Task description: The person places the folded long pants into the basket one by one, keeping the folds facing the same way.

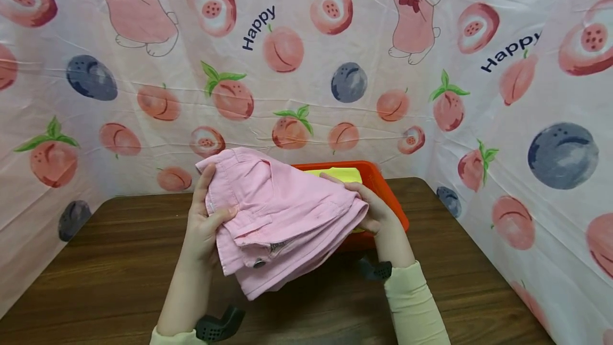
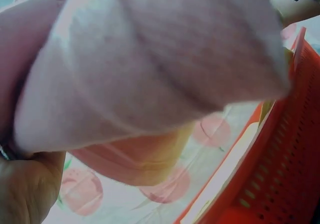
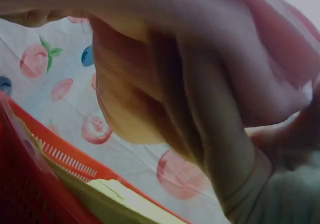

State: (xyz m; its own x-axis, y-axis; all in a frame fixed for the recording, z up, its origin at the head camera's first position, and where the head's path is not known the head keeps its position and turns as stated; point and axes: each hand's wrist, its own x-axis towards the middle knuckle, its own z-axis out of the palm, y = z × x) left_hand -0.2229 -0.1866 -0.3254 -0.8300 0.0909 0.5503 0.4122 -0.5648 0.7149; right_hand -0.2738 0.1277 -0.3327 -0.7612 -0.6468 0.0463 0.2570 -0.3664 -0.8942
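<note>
Held up over the table is a folded pair of pink shorts (image 1: 287,196), with a metal button and a zip at its near lower edge. My left hand (image 1: 205,230) grips the waistband side, thumb on top and fingers round the outer edge. At the other end my right hand (image 1: 380,212) holds the hem side, partly covered by the cloth. The right wrist view has the pink cloth (image 3: 225,48) draped over fingers (image 3: 215,124). In the left wrist view the cloth (image 2: 150,63) hides most of the left hand (image 2: 30,189).
Behind the shorts, an orange-red basket (image 1: 383,190) with perforated sides stands on the dark wooden table (image 1: 129,260). A yellow folded cloth (image 1: 342,174) lies in it. A fruit-print curtain (image 1: 297,84) surrounds the table at the back and sides.
</note>
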